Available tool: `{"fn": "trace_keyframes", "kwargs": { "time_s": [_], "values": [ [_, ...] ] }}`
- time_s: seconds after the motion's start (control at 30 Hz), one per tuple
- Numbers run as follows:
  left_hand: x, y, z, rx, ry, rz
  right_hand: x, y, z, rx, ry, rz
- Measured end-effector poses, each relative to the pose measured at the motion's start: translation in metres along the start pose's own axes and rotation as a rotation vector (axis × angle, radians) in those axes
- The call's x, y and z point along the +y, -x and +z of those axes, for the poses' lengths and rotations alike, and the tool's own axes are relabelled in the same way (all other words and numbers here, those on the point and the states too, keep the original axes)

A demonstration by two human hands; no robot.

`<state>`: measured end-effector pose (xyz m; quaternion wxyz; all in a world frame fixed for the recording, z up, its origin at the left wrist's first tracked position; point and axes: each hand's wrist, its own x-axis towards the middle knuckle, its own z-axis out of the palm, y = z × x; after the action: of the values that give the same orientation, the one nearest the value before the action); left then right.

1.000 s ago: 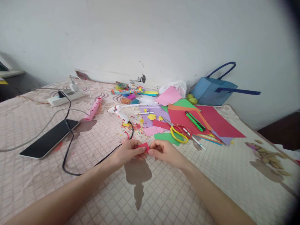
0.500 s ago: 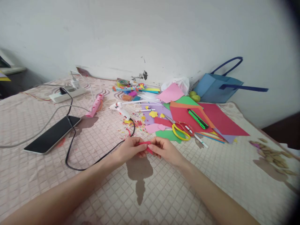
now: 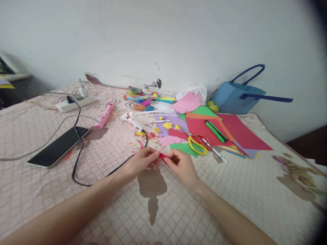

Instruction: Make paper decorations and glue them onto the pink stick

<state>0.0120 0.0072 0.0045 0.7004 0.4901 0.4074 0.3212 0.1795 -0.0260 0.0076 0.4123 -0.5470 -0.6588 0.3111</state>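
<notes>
Between my hands, above the tablecloth, is a small piece of red paper [image 3: 163, 156], folded or rolled and partly covered by the fingers. My left hand [image 3: 145, 161] pinches its left end between thumb and fingers. The other end is pinched by my right hand [image 3: 182, 164]. Just beyond them lie a white glue gun [image 3: 134, 121] with a black cord, and colourful paper scraps. Scissors with red and yellow handles [image 3: 198, 144] rest on paper sheets to the right of my hands.
A tablet [image 3: 58, 147] and a power strip [image 3: 75, 103] with trailing cables lie left. Red paper sheets [image 3: 245, 132] and a green utility knife [image 3: 216, 131] are right, before a blue bag [image 3: 238, 97]. Several peanuts [image 3: 297, 172] lie far right.
My hands have shifted slightly on the red paper, with the fingertips a little further apart. The paper is turned, and a narrow strip now shows between them.
</notes>
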Motion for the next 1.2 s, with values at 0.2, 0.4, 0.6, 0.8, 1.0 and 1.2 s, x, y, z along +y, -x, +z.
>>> {"fn": "trace_keyframes", "kwargs": {
  "time_s": [0.2,0.4,0.6,0.8,1.0,1.2],
  "values": [
    [0.000,-0.002,-0.004,-0.068,0.143,-0.054,-0.001,0.002,-0.004,-0.057,-0.140,0.025],
    [0.004,-0.001,-0.005,-0.035,0.037,0.027,0.015,-0.003,-0.003,-0.106,-0.417,0.185],
    [0.005,-0.002,-0.005,-0.024,-0.127,0.183,0.015,-0.004,-0.003,-0.094,-0.411,0.130],
    [0.003,-0.002,-0.007,-0.093,-0.279,0.364,0.012,-0.002,-0.007,-0.050,-0.286,0.021],
    [0.005,0.002,-0.002,-0.040,-0.324,0.493,0.007,0.003,-0.005,0.016,-0.185,-0.103],
    [0.006,0.002,-0.003,-0.070,-0.247,0.479,0.007,0.002,-0.005,0.053,-0.215,-0.182]
  ]
}}
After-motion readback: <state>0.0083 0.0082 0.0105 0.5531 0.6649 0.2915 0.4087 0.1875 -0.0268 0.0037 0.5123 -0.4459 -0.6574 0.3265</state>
